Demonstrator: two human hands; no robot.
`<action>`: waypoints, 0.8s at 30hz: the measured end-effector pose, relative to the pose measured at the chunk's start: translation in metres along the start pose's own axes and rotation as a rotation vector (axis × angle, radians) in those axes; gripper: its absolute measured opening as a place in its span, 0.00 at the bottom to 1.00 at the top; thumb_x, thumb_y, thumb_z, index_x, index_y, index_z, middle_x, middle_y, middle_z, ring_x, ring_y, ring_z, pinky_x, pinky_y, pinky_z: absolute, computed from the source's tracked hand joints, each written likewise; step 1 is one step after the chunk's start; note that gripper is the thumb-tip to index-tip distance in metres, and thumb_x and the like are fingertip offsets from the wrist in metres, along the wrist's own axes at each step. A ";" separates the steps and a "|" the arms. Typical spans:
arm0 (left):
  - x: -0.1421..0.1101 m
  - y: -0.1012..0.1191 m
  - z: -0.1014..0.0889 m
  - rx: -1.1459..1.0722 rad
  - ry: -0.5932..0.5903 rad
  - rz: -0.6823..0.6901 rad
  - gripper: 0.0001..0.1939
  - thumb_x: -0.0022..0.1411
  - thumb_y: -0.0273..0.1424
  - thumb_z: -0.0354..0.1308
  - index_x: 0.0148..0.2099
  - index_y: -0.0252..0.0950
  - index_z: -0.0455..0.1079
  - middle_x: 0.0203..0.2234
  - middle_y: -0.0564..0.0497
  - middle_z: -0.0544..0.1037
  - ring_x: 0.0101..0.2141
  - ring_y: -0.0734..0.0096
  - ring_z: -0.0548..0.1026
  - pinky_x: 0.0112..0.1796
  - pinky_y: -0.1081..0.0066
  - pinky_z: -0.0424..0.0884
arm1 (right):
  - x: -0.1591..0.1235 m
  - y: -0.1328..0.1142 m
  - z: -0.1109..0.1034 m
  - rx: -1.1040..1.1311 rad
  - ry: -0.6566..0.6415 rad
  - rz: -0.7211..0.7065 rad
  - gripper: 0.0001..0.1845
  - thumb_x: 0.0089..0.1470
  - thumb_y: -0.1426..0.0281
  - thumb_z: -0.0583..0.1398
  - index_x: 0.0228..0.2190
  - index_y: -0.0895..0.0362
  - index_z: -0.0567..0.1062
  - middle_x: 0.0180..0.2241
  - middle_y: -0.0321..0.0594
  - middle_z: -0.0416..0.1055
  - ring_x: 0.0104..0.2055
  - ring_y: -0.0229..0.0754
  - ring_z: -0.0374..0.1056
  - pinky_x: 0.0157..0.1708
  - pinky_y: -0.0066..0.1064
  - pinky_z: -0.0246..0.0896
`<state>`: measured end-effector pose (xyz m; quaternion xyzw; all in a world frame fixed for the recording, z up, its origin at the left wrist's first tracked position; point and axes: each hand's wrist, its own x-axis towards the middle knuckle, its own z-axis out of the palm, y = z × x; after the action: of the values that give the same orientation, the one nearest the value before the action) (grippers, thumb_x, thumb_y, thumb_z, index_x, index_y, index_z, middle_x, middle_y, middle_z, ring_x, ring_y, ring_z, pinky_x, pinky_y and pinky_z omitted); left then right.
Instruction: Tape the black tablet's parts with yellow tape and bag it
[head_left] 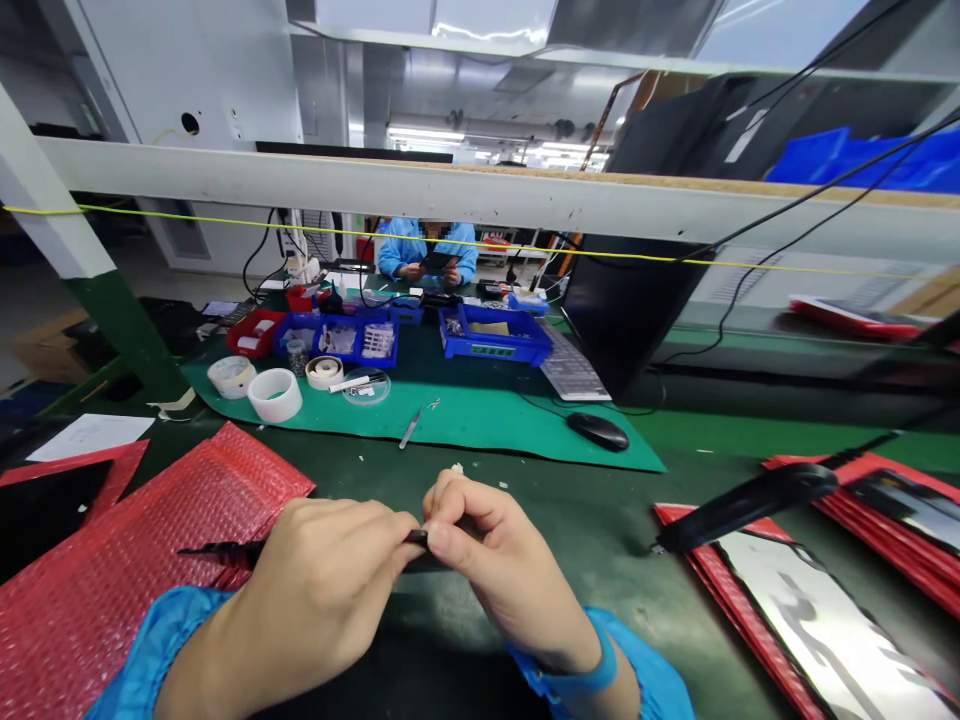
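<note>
My left hand [330, 570] and my right hand [499, 535] meet above the dark green bench, fingers pinched. Between their fingertips sits a small black part [418, 538], mostly covered by the fingers, so its kind is unclear. A black tool with a thin pointed tip [221, 551] sticks out to the left behind my left hand; whether that hand grips it is hidden. Under it lies a red bubble-wrap bag [150, 540]. Tiny white bits lie on the bench just beyond my hands.
A green mat [480, 425] carries tweezers [410, 428], tape rolls [274, 396], a mouse [598, 431] and blue bins [495, 335]. At right, a black cordless-looking tool with a cable [742, 508] hangs above panels [817, 620] on red bags. Another person [427, 250] sits opposite.
</note>
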<state>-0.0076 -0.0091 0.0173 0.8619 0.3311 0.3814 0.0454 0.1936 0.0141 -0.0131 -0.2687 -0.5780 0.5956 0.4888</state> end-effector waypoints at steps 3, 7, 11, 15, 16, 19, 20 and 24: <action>-0.002 0.003 -0.008 -0.115 -0.025 -0.108 0.09 0.74 0.23 0.56 0.40 0.36 0.76 0.25 0.55 0.78 0.24 0.73 0.75 0.27 0.71 0.65 | -0.002 -0.003 0.001 0.117 -0.057 0.064 0.16 0.59 0.58 0.73 0.30 0.56 0.79 0.30 0.33 0.67 0.34 0.37 0.61 0.37 0.30 0.54; -0.003 0.005 -0.011 -0.222 -0.070 -0.220 0.10 0.74 0.25 0.57 0.38 0.37 0.76 0.25 0.56 0.79 0.25 0.75 0.76 0.28 0.74 0.66 | -0.006 -0.005 0.004 0.165 -0.075 0.097 0.14 0.60 0.60 0.73 0.31 0.56 0.80 0.31 0.34 0.68 0.35 0.37 0.62 0.37 0.29 0.54; -0.001 0.006 -0.011 -0.250 -0.106 -0.298 0.14 0.74 0.27 0.58 0.32 0.38 0.73 0.28 0.55 0.82 0.27 0.74 0.79 0.29 0.74 0.67 | -0.008 -0.007 0.004 0.170 -0.076 0.115 0.13 0.60 0.60 0.73 0.32 0.56 0.81 0.31 0.34 0.68 0.35 0.36 0.62 0.37 0.29 0.54; 0.001 0.007 -0.011 -0.254 -0.119 -0.320 0.14 0.74 0.27 0.58 0.32 0.38 0.74 0.27 0.56 0.82 0.27 0.74 0.79 0.30 0.74 0.67 | -0.008 -0.007 0.004 0.169 -0.061 0.127 0.14 0.60 0.59 0.73 0.32 0.56 0.80 0.31 0.34 0.67 0.34 0.36 0.61 0.36 0.29 0.53; 0.002 0.008 -0.012 -0.252 -0.121 -0.324 0.14 0.74 0.27 0.58 0.32 0.38 0.74 0.27 0.56 0.82 0.27 0.74 0.79 0.30 0.74 0.67 | -0.008 -0.007 0.004 0.170 -0.057 0.132 0.15 0.60 0.59 0.73 0.32 0.56 0.80 0.31 0.34 0.67 0.34 0.36 0.61 0.36 0.29 0.53; 0.002 0.008 -0.012 -0.247 -0.131 -0.339 0.14 0.73 0.28 0.58 0.31 0.38 0.74 0.28 0.55 0.83 0.28 0.73 0.80 0.30 0.73 0.66 | -0.009 -0.006 0.004 0.169 -0.053 0.143 0.15 0.59 0.59 0.73 0.31 0.57 0.80 0.31 0.34 0.67 0.34 0.36 0.61 0.37 0.29 0.53; 0.002 0.008 -0.012 -0.249 -0.132 -0.342 0.14 0.73 0.28 0.58 0.32 0.38 0.74 0.28 0.55 0.83 0.28 0.73 0.80 0.30 0.73 0.66 | -0.009 -0.005 0.005 0.163 -0.050 0.145 0.15 0.59 0.59 0.73 0.31 0.57 0.80 0.31 0.34 0.68 0.34 0.36 0.61 0.37 0.29 0.53; 0.001 0.007 -0.012 -0.272 -0.139 -0.346 0.12 0.73 0.27 0.58 0.34 0.39 0.76 0.29 0.56 0.83 0.28 0.73 0.80 0.31 0.74 0.67 | -0.009 -0.005 0.006 0.137 -0.043 0.144 0.16 0.58 0.59 0.73 0.31 0.57 0.79 0.31 0.34 0.68 0.34 0.37 0.61 0.37 0.29 0.54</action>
<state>-0.0115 -0.0164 0.0282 0.8024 0.4156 0.3489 0.2486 0.1933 0.0032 -0.0090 -0.2624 -0.5254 0.6730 0.4495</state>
